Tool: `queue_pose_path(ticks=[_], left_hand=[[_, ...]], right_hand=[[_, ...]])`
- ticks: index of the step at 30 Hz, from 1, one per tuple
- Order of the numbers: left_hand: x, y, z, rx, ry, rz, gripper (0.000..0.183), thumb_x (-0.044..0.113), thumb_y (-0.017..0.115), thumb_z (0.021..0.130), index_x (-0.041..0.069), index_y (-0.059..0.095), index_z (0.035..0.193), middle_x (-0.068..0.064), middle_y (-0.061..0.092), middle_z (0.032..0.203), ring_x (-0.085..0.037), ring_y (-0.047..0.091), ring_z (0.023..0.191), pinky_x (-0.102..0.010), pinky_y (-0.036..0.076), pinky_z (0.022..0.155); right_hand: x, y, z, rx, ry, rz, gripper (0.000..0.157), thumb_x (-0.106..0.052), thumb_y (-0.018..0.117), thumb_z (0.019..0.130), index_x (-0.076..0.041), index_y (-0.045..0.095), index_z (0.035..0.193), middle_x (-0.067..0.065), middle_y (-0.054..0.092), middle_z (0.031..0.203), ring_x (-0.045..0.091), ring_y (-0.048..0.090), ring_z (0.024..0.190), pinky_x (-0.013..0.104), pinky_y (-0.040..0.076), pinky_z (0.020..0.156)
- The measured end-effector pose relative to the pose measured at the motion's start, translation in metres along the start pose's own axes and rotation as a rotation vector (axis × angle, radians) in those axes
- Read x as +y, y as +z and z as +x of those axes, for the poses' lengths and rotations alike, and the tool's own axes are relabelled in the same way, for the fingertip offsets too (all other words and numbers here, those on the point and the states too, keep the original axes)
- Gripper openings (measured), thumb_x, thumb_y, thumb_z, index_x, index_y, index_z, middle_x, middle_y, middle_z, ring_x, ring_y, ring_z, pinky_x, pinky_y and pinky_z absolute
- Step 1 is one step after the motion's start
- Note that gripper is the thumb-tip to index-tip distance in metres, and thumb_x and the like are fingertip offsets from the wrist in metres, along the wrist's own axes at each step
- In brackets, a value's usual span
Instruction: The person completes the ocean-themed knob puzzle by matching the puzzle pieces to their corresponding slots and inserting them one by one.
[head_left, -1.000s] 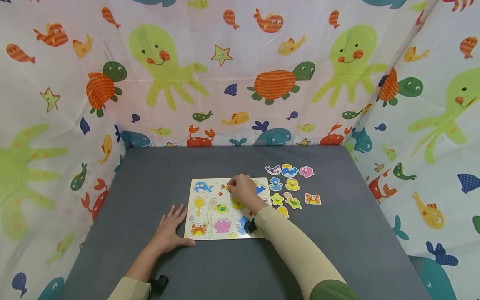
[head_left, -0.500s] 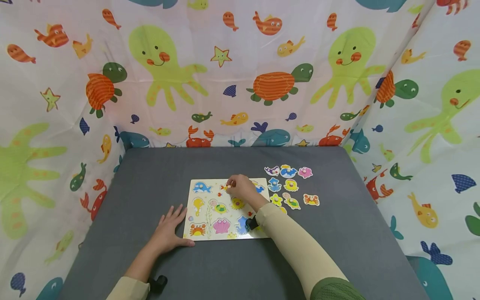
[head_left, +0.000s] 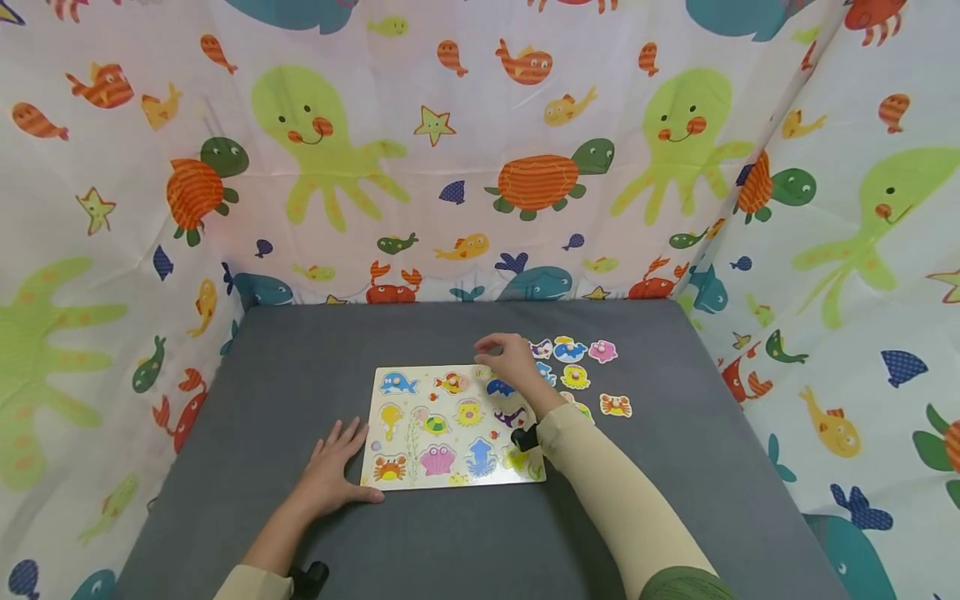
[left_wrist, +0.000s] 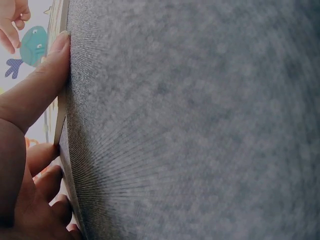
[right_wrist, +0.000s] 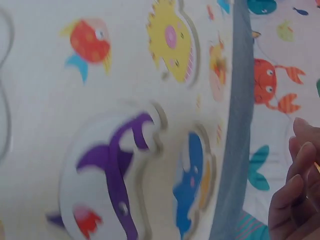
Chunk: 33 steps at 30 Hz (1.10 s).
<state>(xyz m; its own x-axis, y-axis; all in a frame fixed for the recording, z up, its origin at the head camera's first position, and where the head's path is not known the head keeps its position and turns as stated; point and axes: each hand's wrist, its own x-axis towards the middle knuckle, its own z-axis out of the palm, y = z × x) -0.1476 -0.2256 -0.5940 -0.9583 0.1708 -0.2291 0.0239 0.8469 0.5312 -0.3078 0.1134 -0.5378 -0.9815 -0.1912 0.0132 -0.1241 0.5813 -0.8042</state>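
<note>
A wooden peg puzzle board (head_left: pixel 442 400) with sea-animal shapes lies on the dark table. My left hand (head_left: pixel 327 471) rests spread at its lower left corner; the thumb (left_wrist: pixel 40 85) touches the board's front edge in the left wrist view. An orange-red fish piece (head_left: pixel 452 382) lies in its slot in the top row. My right hand (head_left: pixel 513 367) hovers over the board's back right part, fingers loosely curled, with nothing visible held. In the right wrist view, the right fingers (right_wrist: pixel 297 185) show at the right edge, above printed whale shapes (right_wrist: pixel 117 175).
Loose puzzle pieces lie right of the board: a crab piece (head_left: pixel 616 405), a pink piece (head_left: pixel 603 351), a blue whale piece (head_left: pixel 570 349), a yellow piece (head_left: pixel 575 377) and others partly behind the right arm. A sea-animal curtain (head_left: pixel 450 167) hangs around the table's back and sides.
My right hand has let go of the fish piece, which stays in the board, and has moved right toward the loose pieces. The left hand keeps its place. The head view has tilted slightly.
</note>
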Motion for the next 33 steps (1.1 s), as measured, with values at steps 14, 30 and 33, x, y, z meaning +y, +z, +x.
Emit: queue_pose_path(ticks=[14,30,33], left_hand=[[-0.001,0.002,0.0,0.0,0.013,0.004,0.133,0.066,0.09,0.054,0.009,0.03,0.159,-0.018,0.019,0.168,-0.045,0.003,0.155,-0.069,0.004,0.12],[0.002,0.001,-0.002,-0.013,-0.008,0.02,0.133,0.067,0.089,0.055,0.009,0.031,0.159,-0.018,0.019,0.168,-0.045,0.003,0.155,-0.069,0.004,0.121],[0.001,0.001,-0.002,-0.008,-0.008,0.022,0.132,0.067,0.089,0.055,0.01,0.031,0.159,-0.017,0.019,0.168,-0.044,0.003,0.155,-0.068,0.004,0.121]], right_hand=[[0.017,-0.05,-0.004,0.139,0.087,0.03,0.024,-0.021,0.075,0.093,-0.008,0.076,0.113,0.007,0.074,0.11,0.031,0.072,0.084,0.033,0.059,0.067],[0.055,-0.078,-0.002,0.279,0.146,-0.034,0.021,-0.019,0.073,0.095,-0.009,0.076,0.113,0.01,0.074,0.111,0.026,0.066,0.096,0.035,0.056,0.073],[0.064,-0.081,0.0,0.305,0.185,-0.033,0.022,-0.018,0.073,0.094,-0.009,0.076,0.114,0.009,0.073,0.115,0.028,0.063,0.108,0.039,0.056,0.081]])
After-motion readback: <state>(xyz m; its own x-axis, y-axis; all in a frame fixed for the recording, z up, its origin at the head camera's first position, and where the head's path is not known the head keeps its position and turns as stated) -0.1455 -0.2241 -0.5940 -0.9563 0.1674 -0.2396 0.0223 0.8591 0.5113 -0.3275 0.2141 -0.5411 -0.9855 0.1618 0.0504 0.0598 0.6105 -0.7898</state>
